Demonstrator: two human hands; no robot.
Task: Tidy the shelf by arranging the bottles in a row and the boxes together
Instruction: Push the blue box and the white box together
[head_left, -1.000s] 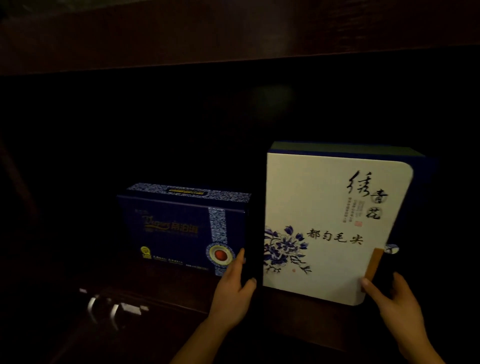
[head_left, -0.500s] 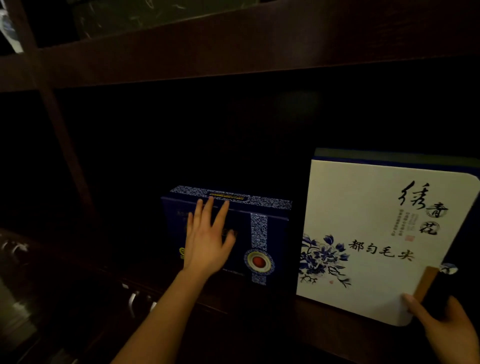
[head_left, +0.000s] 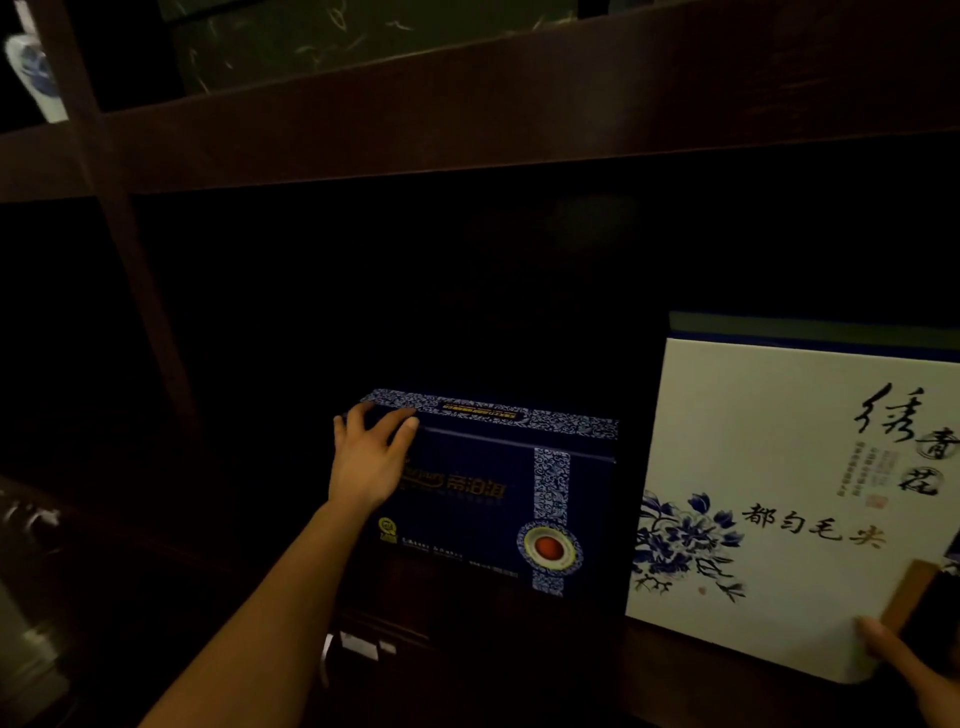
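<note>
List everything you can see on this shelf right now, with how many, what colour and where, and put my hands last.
dark blue box: one, navy with a patterned band and a red dot emblem, standing mid-shelf.
white box: one, white front with blue flowers and black calligraphy, standing right of the dark blue box.
shelf: dark brown wood, one board above, one under the boxes.
blue-and-white object: one, upper left, too cut off to identify.
left hand: on the dark blue box's upper left corner.
right hand: at the white box's lower right corner.

A blue-and-white ceramic piece (head_left: 32, 73) stands upper left, behind a dark post (head_left: 111, 197).
</note>
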